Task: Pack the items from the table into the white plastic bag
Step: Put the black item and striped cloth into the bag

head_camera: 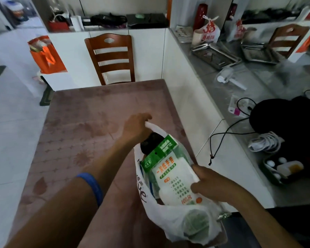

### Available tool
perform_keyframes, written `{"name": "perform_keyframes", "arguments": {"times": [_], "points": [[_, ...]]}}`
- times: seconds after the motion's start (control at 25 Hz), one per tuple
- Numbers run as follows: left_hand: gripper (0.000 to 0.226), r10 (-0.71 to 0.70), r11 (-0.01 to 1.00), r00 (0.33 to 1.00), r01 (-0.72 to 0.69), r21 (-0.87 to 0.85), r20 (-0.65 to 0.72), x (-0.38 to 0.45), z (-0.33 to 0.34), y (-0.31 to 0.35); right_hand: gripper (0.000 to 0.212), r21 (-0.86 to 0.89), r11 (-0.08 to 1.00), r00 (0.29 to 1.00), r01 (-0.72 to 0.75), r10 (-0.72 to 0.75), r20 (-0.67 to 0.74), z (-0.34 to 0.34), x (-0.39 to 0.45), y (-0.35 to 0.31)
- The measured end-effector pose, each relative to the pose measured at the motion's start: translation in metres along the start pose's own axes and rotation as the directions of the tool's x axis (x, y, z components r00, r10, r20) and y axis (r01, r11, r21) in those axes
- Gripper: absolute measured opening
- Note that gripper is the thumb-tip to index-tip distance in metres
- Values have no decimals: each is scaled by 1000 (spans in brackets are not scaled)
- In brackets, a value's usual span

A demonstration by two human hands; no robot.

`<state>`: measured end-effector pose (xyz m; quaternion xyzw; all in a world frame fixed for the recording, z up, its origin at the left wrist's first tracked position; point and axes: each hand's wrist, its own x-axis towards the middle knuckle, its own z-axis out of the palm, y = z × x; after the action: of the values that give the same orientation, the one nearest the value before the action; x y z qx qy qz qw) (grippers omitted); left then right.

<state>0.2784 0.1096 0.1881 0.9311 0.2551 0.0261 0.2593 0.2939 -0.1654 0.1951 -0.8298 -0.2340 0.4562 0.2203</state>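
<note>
Two hands work at the thin white plastic bag [170, 219], which lies on the near right part of the mauve patterned tablecloth [82, 122]. The left hand [136, 127] pinches the bag's far handle; the right hand [207, 183] grips the flat green-and-white packet of disposable gloves [170, 172], half inside the bag's mouth. The packet looks light, soft and slippery, best held by its edge. A dark item [150, 142] beneath the packet is hard to identify.

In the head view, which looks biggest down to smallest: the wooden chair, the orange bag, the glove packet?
1. Glove packet, though it is nearest the camera.
2. Wooden chair.
3. Orange bag.
</note>
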Motion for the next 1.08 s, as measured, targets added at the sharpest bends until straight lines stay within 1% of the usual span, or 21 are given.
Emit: {"name": "perform_keyframes", "arguments": {"times": [0.04,0.08,0.12,0.2,0.28,0.32,0.36,0.4,0.44,0.48,0.52,0.56,0.6,0.64,0.68,0.76,0.84,0.88,0.92,1.0,1.08], "points": [[26,-20,1000,1000,20,-11,-5,4,-2,3,41,-4,1000,999,-15,15,44,2,3,-2],[18,-51,996,999,50,-75,-12,5,-6,7,41,-8,1000,997,-19,20,73,6,7,-3],[23,-80,985,997,76,-158,-14,5,-9,12,46,-6,1000,996,-16,16,85,11,12,-4],[27,-104,947,995,100,-305,3,4,-18,25,63,-16,1000,1000,5,-6,-23,21,15,-7],[21,-91,914,995,98,-394,36,-2,-26,33,67,17,996,980,89,-84,-178,22,6,-8],[20,-86,902,995,96,-420,41,-5,-29,32,61,84,985,976,152,-136,-170,19,-3,-7],[20,-88,891,995,97,-443,41,-7,-30,30,59,150,972,982,179,-168,-82,16,-14,-7],[22,-101,879,994,107,-465,36,-10,-30,26,63,140,977,985,163,-170,38,14,-25,-7],[24,-121,863,992,121,-490,32,-11,-29,21,66,41,987,980,153,-157,121,14,-36,-6],[27,-137,847,990,132,-515,29,-13,-30,17,59,-111,981,979,160,-144,142,16,-41,-2],[29,-156,830,987,148,-539,31,-15,-32,14,41,-255,953,985,163,-145,90,18,-42,-1],[29,-176,810,984,166,-562,37,-17,-35,10,24,-347,927,984,145,-172,-48,19,-41,-4],[28,-197,793,980,184,-581,42,-19,-40,7,20,-395,910,945,126,-232,-233,17,-40,-8],[25,-215,777,975,202,-596,50,-22,-47,2,22,-424,896,857,128,-315,-407,14,-37,-13],[19,-234,765,971,220,-605,57,-25,-55,-3,21,-445,887,747,125,-379,-546,9,-38,-23],[19,-278,734,959,250,-631,57,-35,-72,-15,13,-449,885,535,122,-439,-721,-1,-38,-47],[23,-321,660,947,247,-710,31,-46,-94,-29,26,-295,935,412,197,-352,-841,-10,-38,-69],[25,-333,607,943,222,-763,9,-51,-106,-39,35,-179,944,393,276,-281,-876,-17,-35,-81],[27,-337,562,941,191,-804,-12,-57,-118,-48,39,-42,928,428,370,-211,-879,-26,-28,-89],[22,-337,532,940,139,-835,-58,-68,-138,-68,34,224,825,588,519,-154,-794,-41,-4,-108],[14,-353,545,932,129,-829,-87,-73,-150,-89,28,462,721,739,516,-102,-666,-45,34,-128]]}}
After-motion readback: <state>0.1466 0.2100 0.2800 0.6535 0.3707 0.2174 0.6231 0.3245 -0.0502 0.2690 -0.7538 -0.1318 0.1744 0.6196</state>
